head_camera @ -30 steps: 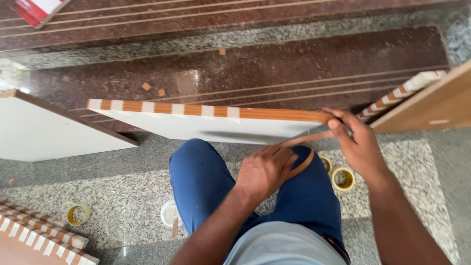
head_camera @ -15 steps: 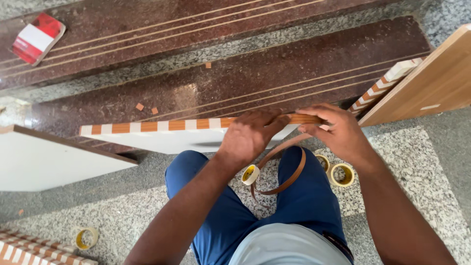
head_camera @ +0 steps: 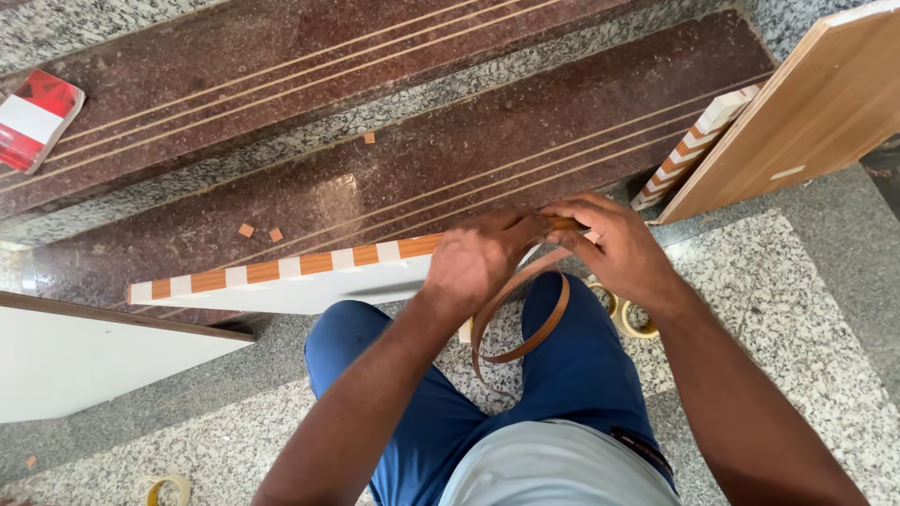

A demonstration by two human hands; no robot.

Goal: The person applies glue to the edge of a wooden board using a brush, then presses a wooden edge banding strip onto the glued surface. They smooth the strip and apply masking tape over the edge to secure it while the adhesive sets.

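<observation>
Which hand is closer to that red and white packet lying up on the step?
Left. The left hand presses on the white board's edge, on the side toward the red and white packet at far upper left. The right hand sits farther right, holding the brown strip.

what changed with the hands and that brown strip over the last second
The left hand moved up from the lap to the white panel's orange-and-white taped edge, meeting the right hand at the panel's right end. Both now press the brown wood-tone edge-band strip there; its loose loop hangs over the blue-trousered knee. The panel, the yellow tape rolls and the leaning wooden board stayed put.
</observation>
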